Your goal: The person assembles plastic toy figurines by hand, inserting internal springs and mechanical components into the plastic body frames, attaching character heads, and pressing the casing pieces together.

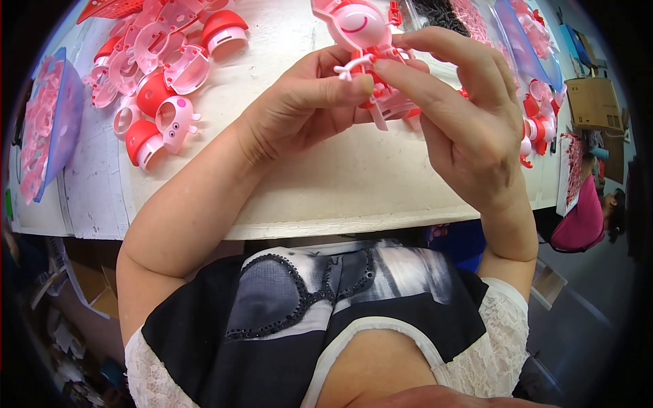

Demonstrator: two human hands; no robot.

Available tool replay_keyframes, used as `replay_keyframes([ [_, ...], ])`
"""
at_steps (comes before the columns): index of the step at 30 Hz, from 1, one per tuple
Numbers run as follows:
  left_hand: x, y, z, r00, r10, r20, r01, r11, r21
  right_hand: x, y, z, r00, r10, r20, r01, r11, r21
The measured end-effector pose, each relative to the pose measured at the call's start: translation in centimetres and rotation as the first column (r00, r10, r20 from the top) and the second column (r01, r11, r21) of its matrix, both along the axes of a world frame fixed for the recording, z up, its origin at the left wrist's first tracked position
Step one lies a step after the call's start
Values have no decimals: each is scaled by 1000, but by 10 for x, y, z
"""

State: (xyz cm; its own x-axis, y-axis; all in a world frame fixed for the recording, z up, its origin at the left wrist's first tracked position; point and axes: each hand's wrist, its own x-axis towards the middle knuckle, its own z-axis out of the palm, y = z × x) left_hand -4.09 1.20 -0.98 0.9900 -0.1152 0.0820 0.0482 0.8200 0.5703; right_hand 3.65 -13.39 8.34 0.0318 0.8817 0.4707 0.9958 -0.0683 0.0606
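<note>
Above the far part of the table, my left hand is closed around a pink and red plastic toy assembly, its thumb lying along the near side. A rounded pink shell with a curved dark pink line tops the assembly. From its middle sticks out a small pale pink forked piece, close to my left thumb. My right hand grips the same assembly from the right, its index fingertip pressed near the base of that forked piece. The right thumb is mostly hidden behind the fingers and the toy.
Pink shells, red-and-white domed pieces and a pink animal-face piece are heaped left on the white table. Blue bins of pink parts flank it. Black bristly parts lie beyond my right hand. A person in magenta is far right.
</note>
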Motion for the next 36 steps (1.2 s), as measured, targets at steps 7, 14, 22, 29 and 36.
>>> replay_keyframes([
  [7,3,0,0,996,33,87,-15,981,-196,6,-1,3,987,-22,-161,31,998,55],
  [14,7,2,4,997,29,77,-35,997,72,28,-44,-25,923,-336,-188,301,934,-192],
  [22,9,2,1,993,73,98,-83,991,102,29,-45,-55,881,-382,-280,307,910,-277],
  [29,5,0,8,993,68,95,-79,990,117,33,-45,-50,794,-447,-412,302,878,-370],
  [36,4,2,6,994,61,88,-73,989,130,30,-41,-51,855,-383,-350,282,910,-304],
])
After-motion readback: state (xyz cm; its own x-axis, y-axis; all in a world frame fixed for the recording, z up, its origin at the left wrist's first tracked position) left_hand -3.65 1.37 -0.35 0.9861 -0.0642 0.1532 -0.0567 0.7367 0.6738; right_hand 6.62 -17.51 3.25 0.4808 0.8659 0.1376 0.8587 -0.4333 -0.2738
